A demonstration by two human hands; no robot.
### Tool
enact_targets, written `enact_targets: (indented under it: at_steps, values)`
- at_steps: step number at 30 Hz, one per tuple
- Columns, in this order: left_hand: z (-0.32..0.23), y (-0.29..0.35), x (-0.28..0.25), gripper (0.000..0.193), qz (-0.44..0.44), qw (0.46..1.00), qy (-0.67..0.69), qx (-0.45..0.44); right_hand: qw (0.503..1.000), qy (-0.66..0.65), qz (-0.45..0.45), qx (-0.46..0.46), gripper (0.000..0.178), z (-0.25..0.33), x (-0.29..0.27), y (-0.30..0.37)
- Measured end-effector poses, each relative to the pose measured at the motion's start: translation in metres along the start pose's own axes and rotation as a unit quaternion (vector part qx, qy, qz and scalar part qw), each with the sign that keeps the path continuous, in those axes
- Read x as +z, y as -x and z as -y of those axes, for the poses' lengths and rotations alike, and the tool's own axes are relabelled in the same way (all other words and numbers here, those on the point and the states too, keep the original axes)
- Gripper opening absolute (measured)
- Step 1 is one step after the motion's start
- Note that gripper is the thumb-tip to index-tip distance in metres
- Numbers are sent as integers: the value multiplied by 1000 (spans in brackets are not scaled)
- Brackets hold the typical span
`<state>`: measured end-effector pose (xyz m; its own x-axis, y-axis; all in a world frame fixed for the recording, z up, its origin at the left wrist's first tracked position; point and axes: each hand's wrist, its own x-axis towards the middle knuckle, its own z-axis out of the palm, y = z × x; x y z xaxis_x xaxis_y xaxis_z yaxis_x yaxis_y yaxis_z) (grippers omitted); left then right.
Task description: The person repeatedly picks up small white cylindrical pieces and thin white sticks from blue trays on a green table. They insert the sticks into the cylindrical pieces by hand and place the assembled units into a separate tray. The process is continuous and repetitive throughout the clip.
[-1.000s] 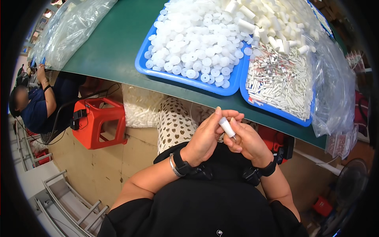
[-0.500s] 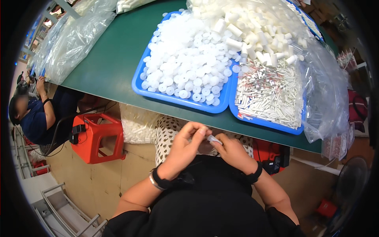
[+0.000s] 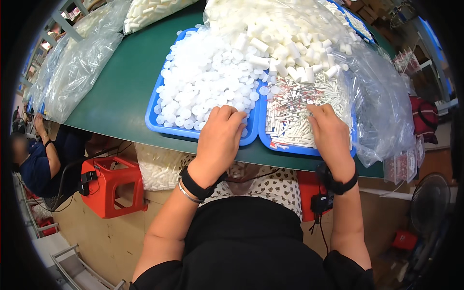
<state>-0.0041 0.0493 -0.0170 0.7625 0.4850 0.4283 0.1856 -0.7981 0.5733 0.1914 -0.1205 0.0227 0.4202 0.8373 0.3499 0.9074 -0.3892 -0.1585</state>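
The person's left hand (image 3: 220,135) reaches over the front right corner of a blue tray (image 3: 159,127), fingers bent down toward the white discs (image 3: 203,82); whether a disc is pinched there cannot be told, as the back of the hand hides the fingertips. The right hand (image 3: 332,133) dips into a second blue tray (image 3: 297,150), thumb and forefinger low over the thin white pins (image 3: 295,121), and again no grip can be made out for certain.

The discs lie thin and overlapping ahead of the left hand, so two could come up together or one slip away. The pins point every which way before the right hand, with red bits (image 3: 295,89) among them, so a pinch could bring up a neighbour or the wrong piece.

Beyond both hands, cream cylinders (image 3: 290,50) heap against the trays; a nudge could roll some in among the smaller parts. A loose disc (image 3: 264,91) at the meeting of the trays, between the hands, could drop among the pins. Both trays sit near the edge of the counter (image 3: 128,72), so a wrist pressing the rim might jolt parts out
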Motion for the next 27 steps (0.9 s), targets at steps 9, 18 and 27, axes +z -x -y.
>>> enact_targets:
  at_steps: [9, 18, 27]
  values:
    - [7, -1, -3, 13, 39, 999, -7, 10, 997, -60, 13, -38, 7, -11, 7, 10]
    - [9, 0, -3, 12, 25, 1000, 7, 18, 953, -253, 42, 159, 7, 5, -20, 29]
    - [-5, -2, -8, 8, -26, 981, 174, -88, 916, -375, 74, 119, 14, 34, -9, 48]
